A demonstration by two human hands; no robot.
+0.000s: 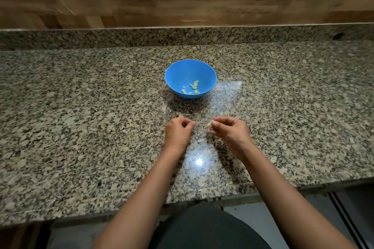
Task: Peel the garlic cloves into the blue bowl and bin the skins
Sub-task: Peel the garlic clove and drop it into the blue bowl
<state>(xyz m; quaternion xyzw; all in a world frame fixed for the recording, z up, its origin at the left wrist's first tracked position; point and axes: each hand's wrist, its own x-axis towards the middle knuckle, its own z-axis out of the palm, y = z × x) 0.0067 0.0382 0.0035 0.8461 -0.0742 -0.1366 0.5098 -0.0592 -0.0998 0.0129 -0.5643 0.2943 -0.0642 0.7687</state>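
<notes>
Just short of the blue bowl (175, 79), right hand (229, 130) pinches a garlic clove (209, 124); left hand (178, 130) curled, grip unclear.

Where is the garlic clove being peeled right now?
In the head view the garlic clove sits just right of centre, pinched by the right hand over the granite counter, nearer the person than the blue bowl.

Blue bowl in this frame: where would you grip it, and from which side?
Likely the near rim of the blue bowl, from the person's side: it stands upright and open on the counter, walls flaring outward, so a thumb inside and fingers outside can pinch the rim above the peeled cloves at the bottom.
</notes>
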